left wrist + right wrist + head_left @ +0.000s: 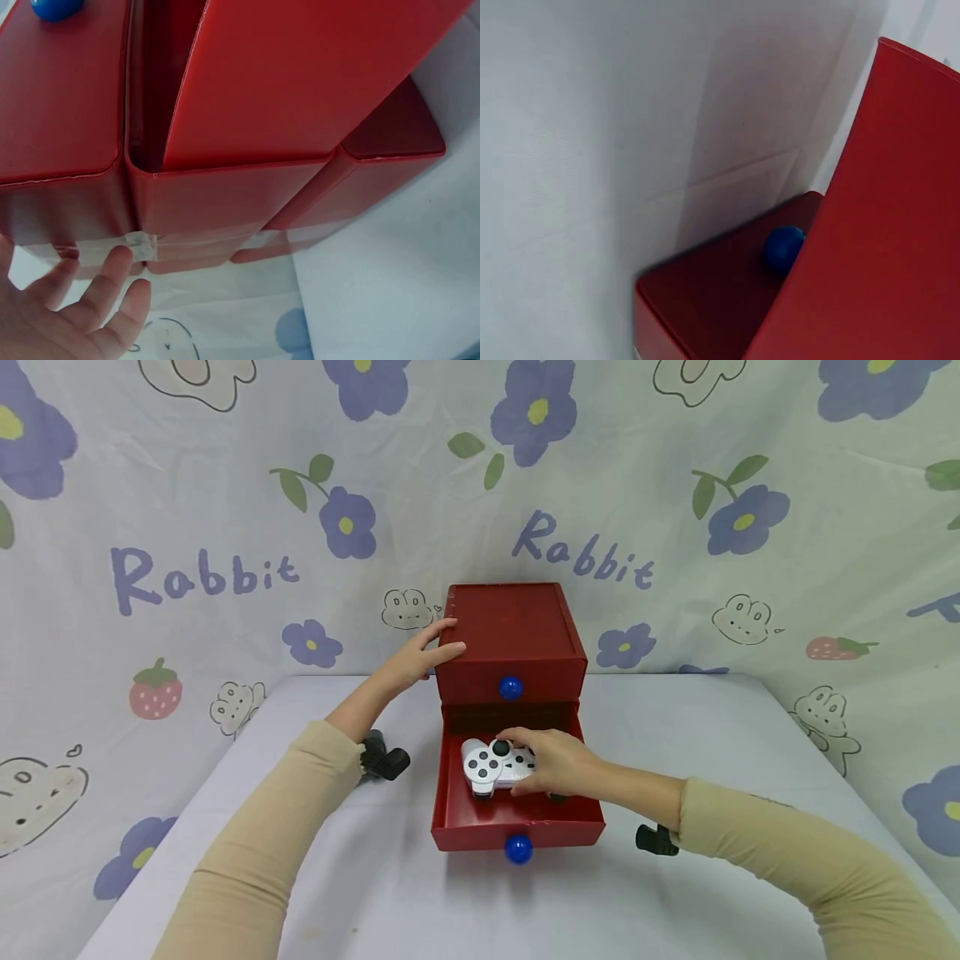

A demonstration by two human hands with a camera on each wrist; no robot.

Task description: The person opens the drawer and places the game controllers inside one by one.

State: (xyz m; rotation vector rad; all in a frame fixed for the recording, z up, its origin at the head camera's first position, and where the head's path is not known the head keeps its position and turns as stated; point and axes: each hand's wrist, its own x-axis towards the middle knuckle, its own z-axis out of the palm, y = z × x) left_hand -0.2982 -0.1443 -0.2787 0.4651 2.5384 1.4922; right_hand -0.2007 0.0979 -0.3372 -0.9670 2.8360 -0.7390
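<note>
A red drawer cabinet (pixel 502 622) stands in the middle of the table, its top drawer closed and the drawer beneath pulled out. Inside that pulled-out drawer (pixel 480 837) lies a white game controller (pixel 482 766) with black sticks and buttons. My right hand (pixel 561 763) grips the controller's right side, fingers over the back and thumb at the front, covering that end. On the cabinet's upper left edge rests my left hand (pixel 416 657), fingers extended; the left wrist view shows its spread fingers (pixel 105 289) beside the cabinet's side. In the right wrist view my right hand is out of sight.
Blue round knobs mark the drawer fronts, one on the top drawer (pixel 511 687) and one on the pulled-out drawer. Below it, a closed lower drawer (pixel 720 292) shows in the right wrist view. A white table (pixel 360 877) lies beneath, with a patterned curtain (pixel 420 477) behind.
</note>
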